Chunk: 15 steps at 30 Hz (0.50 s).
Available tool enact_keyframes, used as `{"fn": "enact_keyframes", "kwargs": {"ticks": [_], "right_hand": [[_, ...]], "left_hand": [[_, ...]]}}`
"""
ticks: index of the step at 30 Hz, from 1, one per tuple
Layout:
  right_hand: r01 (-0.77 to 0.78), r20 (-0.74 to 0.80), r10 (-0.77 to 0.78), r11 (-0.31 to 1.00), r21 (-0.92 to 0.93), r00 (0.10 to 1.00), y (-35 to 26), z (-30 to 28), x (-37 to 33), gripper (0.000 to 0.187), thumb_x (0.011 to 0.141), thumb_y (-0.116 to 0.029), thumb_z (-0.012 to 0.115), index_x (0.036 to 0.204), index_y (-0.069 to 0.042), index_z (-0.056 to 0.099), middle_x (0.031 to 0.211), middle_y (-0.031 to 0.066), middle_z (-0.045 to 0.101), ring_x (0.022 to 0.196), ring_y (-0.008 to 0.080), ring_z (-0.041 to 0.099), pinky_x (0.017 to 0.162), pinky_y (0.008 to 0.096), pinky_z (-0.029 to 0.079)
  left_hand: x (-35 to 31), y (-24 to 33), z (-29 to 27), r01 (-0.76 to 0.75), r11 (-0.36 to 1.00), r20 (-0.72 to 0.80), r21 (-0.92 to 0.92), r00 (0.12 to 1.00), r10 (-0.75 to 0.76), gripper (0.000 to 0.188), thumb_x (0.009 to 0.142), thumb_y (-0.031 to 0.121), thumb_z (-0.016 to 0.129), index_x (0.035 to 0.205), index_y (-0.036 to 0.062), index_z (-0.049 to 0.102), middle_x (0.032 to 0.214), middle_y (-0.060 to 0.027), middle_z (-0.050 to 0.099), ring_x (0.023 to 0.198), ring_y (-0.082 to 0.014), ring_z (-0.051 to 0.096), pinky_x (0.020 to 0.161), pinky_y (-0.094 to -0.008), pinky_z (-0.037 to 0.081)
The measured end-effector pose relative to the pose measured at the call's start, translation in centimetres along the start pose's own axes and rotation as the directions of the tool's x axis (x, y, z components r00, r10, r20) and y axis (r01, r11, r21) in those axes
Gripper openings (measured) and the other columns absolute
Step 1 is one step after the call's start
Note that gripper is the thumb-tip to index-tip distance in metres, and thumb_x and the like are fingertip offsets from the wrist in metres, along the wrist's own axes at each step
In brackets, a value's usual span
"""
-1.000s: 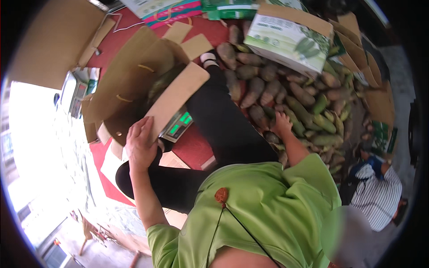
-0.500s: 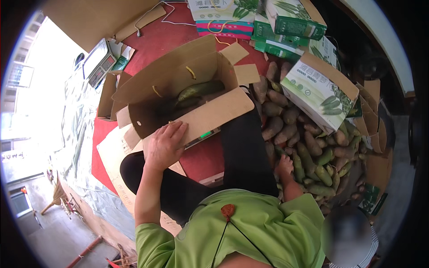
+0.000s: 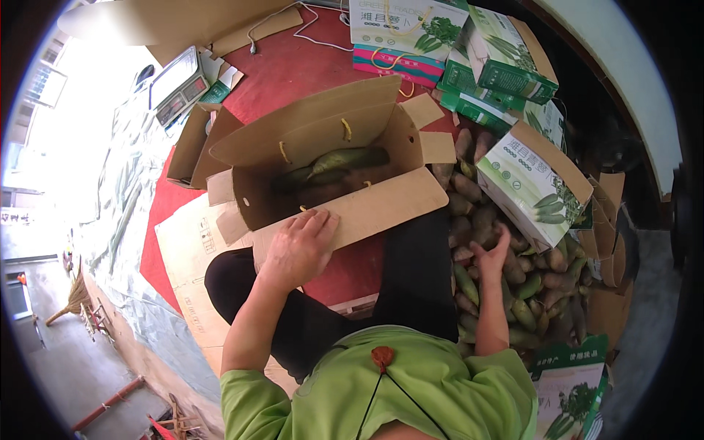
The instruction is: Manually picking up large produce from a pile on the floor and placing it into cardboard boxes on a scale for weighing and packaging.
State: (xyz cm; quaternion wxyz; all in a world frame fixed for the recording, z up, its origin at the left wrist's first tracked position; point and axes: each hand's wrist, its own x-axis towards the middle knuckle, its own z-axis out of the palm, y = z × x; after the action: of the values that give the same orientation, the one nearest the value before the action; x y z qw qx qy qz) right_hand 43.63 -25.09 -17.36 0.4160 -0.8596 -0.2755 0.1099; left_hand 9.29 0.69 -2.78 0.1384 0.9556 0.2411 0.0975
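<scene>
One brn cardbd box (image 3: 374, 205) w/ yel cords (image 3: 347, 130)

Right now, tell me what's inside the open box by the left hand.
Inside the open box lie long green vegetables and duller, brownish shapes. The near side hides the closest part; anything beneath the vegetables is covered.

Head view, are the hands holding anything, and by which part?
The left hand lies on the near flap of the cardboard box, toward its left end; any grip underneath is hidden. The right hand is at the radishes; whether it holds one is unclear.
</scene>
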Motion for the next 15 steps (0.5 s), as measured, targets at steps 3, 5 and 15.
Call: {"fn": "enact_keyframes", "kwargs": {"ticks": [3,5,15], "right_hand": [[0.116,-0.112,-0.111,0.992,0.040,0.988,-8.7,-1.1,3.0,0.078,0.066,-0.002,0.076,0.134,0.001,0.037,0.128,0.0159,0.044,0.122,0.0279,0.042,0.104,0.0386,0.034],[0.122,-0.135,-0.112,0.990,0.067,0.984,-14.4,-2.1,4.2,0.078,0.067,-0.002,0.076,0.134,0.000,0.036,0.129,0.0150,0.043,0.123,0.0269,0.042,0.104,0.0385,0.035],[0.261,0.126,-0.408,0.762,0.593,0.904,-26.2,4.5,6.9,0.081,0.062,-0.004,0.079,0.132,-0.010,0.038,0.124,0.0093,0.045,0.113,0.0217,0.049,0.092,0.0351,0.046]], "left_hand": [[-0.4,-0.3,0.1,0.015,1.000,0.029,0.020,0.999,-0.015,0.048,0.072,0.013,0.064,0.118,0.0022,0.057,0.119,-0.0137,0.058,0.112,-0.0301,0.056,0.093,-0.0416,0.046],[-0.3,-0.3,0.3,0.007,1.000,0.041,0.029,0.999,-0.009,0.052,0.070,0.013,0.066,0.120,0.0037,0.057,0.120,-0.0124,0.058,0.111,-0.0295,0.057,0.094,-0.0410,0.046],[-0.6,-0.2,0.2,0.010,1.000,0.042,0.023,0.999,-0.011,0.047,0.073,0.014,0.063,0.119,0.0035,0.058,0.120,-0.0135,0.058,0.112,-0.0291,0.056,0.093,-0.0406,0.045]]}}
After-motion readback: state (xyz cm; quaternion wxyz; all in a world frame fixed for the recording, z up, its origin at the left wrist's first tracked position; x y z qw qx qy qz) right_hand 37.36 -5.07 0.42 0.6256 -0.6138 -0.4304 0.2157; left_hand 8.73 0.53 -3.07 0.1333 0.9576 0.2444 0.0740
